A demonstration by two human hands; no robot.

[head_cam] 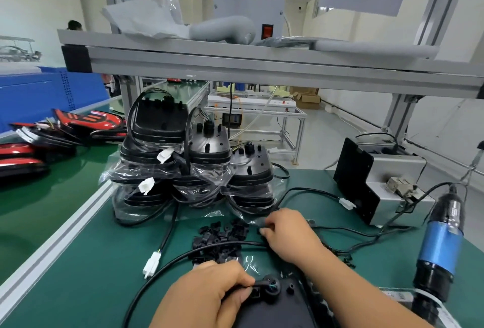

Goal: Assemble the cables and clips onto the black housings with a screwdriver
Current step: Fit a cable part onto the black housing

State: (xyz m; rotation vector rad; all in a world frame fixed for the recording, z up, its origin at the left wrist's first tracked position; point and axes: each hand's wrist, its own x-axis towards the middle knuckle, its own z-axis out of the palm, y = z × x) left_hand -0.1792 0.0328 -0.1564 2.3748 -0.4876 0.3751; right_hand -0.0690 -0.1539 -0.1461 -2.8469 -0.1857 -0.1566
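Clips: loose pile of small black plastic clips [220,241] lies just beyond the flat black plastic housing [277,306], nearer the right hand [288,233] | Left hand [209,296]: grips the thin black cable [170,261] at the housing's entry | Right hand: fingertips curled at the pile's edge, cannot tell if a clip is held | Hidden: housing cut off at the bottom | Tool: blue-bodied electric screwdriver [440,244] hangs far right.

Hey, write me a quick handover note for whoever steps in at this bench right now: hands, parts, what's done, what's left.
Left hand: grips the cable where it enters the black housing at the near edge of the bench.
Right hand: fingers curled at the edge of the clips; whether it has picked one up is hidden.
Screwdriver: hangs at the right, untouched.
Stack of bagged housings: behind the clips; I can't tell if they're finished.
Done: cable seems seated in this housing.
Left: probably place a clip, then screw it down.
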